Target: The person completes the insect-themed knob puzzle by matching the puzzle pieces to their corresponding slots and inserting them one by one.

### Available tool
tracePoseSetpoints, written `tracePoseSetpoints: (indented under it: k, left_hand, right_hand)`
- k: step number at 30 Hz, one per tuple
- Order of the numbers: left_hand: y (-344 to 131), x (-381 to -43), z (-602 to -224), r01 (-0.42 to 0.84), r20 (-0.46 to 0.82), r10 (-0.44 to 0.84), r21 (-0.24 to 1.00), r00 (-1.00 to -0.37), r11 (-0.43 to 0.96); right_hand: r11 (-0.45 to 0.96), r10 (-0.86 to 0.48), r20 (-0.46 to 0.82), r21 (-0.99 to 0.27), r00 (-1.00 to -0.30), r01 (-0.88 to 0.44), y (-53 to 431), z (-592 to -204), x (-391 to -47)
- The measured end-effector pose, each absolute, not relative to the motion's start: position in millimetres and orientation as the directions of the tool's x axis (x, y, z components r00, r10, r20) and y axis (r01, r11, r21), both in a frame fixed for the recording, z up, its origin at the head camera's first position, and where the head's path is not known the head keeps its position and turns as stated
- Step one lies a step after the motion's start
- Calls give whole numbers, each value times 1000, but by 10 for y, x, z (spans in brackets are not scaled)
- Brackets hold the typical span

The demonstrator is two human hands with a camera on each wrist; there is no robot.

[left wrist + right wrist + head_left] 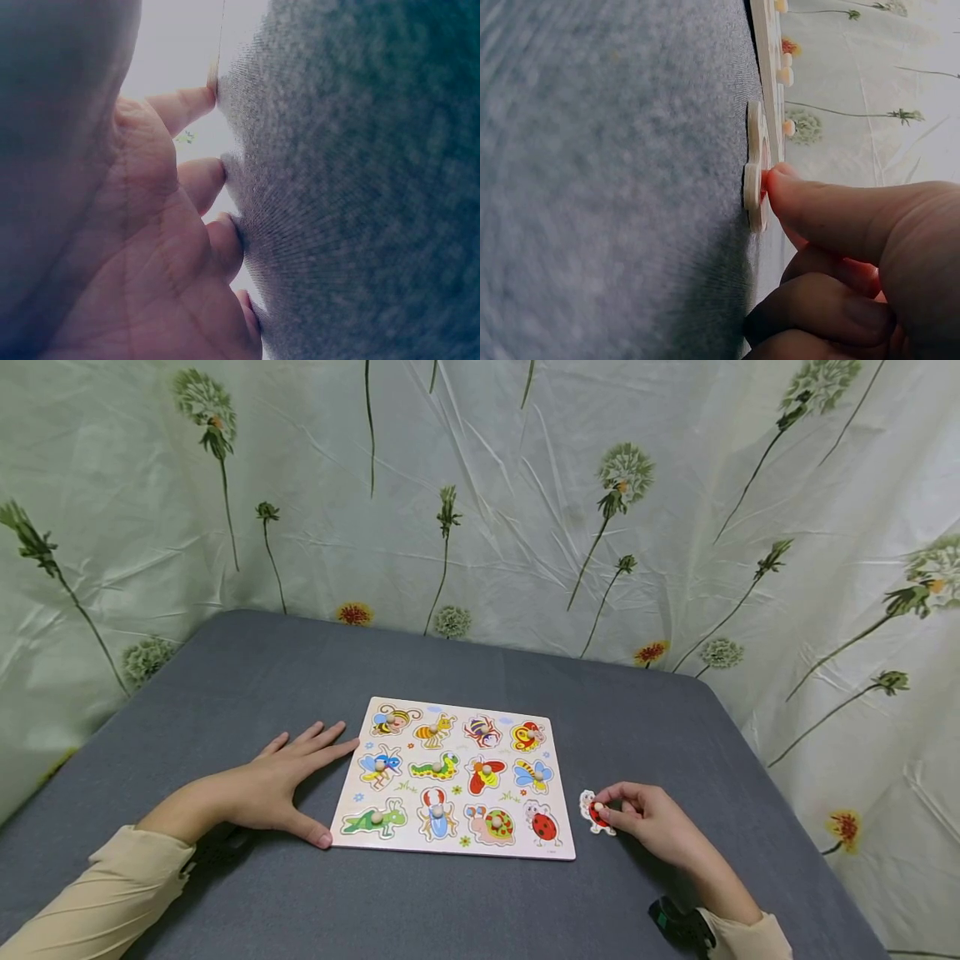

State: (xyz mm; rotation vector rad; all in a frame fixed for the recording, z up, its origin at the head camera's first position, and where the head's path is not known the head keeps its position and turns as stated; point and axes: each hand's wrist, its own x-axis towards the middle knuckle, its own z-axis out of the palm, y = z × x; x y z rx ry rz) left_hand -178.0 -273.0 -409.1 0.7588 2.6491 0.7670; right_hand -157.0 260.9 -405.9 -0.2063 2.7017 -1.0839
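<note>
A puzzle board with several knobbed insect pieces lies flat on the table. My left hand is spread beside its left side, thumb tip and index fingertip at the board's edge; in the left wrist view its fingertips meet the grey cloth. To the right of the board, my right hand pinches a red ladybug puzzle piece by its knob, between thumb and index finger. In the right wrist view the ladybug piece is at the cloth, apart from the board. A ladybug picture without a knob shows in the board's near right corner.
Grey cloth covers the table around the board. Behind it hangs a pale curtain printed with dandelions. A dark wrist device is strapped at the right sleeve.
</note>
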Motion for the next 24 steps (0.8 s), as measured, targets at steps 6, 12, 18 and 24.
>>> tracePoseSetpoints:
  k: [6,12,18,24]
  left_hand:
    - [-2726,-1785,-4090,401,-125,553,562,-824,724]
    - [-2724,-1787,-4094,401,-125,553,560,-824,725]
    - [-2722,-1791,-4098,401,-125,553,561,-824,724]
    - [-2729,-1792,-4100,399,-129,551,558,-824,728]
  right_hand:
    - [723,-228,-132,-687,-965,-77,2609,-4074,-1569]
    - [719,-226,-146,-692,-963,-64,2583,-4088,-1569]
    - [689,-242,-152,-722,-958,-60,2545,-4078,-1560]
    - [643,-307,-159,-761,-938,-81,2469,-4047,-1543]
